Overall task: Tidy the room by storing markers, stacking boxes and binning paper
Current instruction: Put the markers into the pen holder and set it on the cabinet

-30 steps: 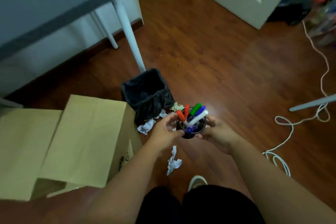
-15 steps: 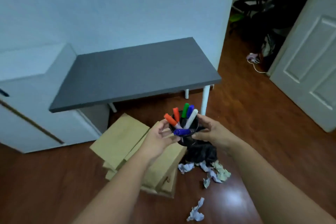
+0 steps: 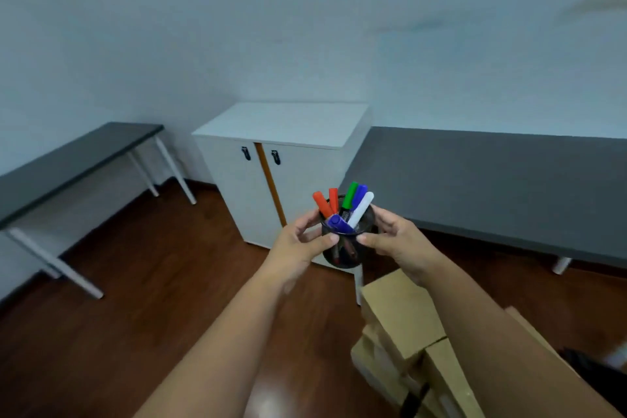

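I hold a black mesh pen cup [image 3: 344, 253] in front of me at chest height, with both hands round it. My left hand [image 3: 298, 243] grips its left side and my right hand [image 3: 397, 241] grips its right side. Several markers [image 3: 342, 205] stick out of the cup: orange, red, green, blue, white and purple. Brown cardboard boxes [image 3: 403, 319] lie stacked on the floor at the lower right, partly behind my right arm.
A white two-door cabinet [image 3: 281, 146] stands straight ahead against the wall. A dark grey table [image 3: 492, 176] runs to the right of it, and another dark table [image 3: 68, 163] stands at the left. The floor is dark wood [image 3: 142, 282].
My view has swung left and up, from the bin and paper scraps on the floor to the cabinet and tables. Both hands have kept hold of the cup of markers.
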`<state>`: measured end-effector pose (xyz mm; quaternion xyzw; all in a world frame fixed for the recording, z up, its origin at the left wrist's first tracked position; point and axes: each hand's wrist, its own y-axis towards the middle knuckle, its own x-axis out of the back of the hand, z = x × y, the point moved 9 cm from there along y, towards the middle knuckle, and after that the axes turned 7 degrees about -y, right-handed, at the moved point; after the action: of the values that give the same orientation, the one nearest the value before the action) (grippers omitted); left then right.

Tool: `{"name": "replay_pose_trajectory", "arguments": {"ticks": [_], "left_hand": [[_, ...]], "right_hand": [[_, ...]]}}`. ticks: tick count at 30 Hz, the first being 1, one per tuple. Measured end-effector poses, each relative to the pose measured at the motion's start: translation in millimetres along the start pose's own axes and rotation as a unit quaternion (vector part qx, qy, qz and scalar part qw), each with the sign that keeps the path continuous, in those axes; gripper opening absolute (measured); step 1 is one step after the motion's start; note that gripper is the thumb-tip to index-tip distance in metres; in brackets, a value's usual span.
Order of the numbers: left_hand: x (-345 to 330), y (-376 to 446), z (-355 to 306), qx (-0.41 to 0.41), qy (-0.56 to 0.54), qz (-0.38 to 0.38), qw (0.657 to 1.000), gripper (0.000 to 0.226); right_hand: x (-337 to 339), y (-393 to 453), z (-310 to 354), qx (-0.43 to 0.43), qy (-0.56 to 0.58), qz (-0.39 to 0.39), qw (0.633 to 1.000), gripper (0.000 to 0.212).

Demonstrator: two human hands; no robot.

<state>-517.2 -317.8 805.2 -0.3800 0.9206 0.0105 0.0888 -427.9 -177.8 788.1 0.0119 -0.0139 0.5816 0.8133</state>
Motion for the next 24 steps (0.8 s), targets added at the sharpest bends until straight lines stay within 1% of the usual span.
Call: {"name": "replay_pose_trajectory", "arguments": {"ticks": [2,5,9,11,13,16,19,22,24], "left_hand": [[40.4,7.6,-18.7,-0.015,0.008,-0.013,1.000,0.055],[85.1,22.9,-31.4,-0.027,0.002,-0.029,0.999,0.056],[123.8,56.9,-36.2,-0.026,-0.006,-0.046,0.999,0.054],[137.6,82.6,-36.9,-0.019,0.005,-0.051,0.999,0.059],[145.5,114.9,-35.8,-0.011,0.024,-0.048,0.998,0.062],[149.8,176.0,-31.3,-0.008,0.047,-0.031,0.998,0.052],[143.9,249.5,-27.9,0.002,0.073,-0.001,0.997,0.048],[133.2,327.2,-29.8,0.024,0.102,0.029,0.994,0.048],[124.1,374.4,-36.4,0.027,0.138,0.052,0.989,0.051]], "right_hand": [[-34.2,31.1,7.9,0.005,-0.003,0.012,1.000,0.062],[-65.4,68.9,16.6,0.008,-0.007,0.020,1.000,0.063],[-84.8,116.7,26.4,0.006,-0.033,0.039,0.999,0.056],[-84.1,143.2,28.2,0.009,-0.036,0.036,0.999,0.053],[-75.7,172.4,24.6,0.011,-0.037,0.026,0.999,0.051],[-51.3,220.3,14.4,0.009,-0.051,-0.003,0.999,0.048],[-15.4,272.3,8.0,0.011,-0.053,-0.032,0.998,0.052],[26.9,325.1,9.1,-0.002,-0.064,-0.058,0.996,0.050],[55.5,358.8,10.7,-0.015,-0.074,-0.082,0.994,0.056]]}}
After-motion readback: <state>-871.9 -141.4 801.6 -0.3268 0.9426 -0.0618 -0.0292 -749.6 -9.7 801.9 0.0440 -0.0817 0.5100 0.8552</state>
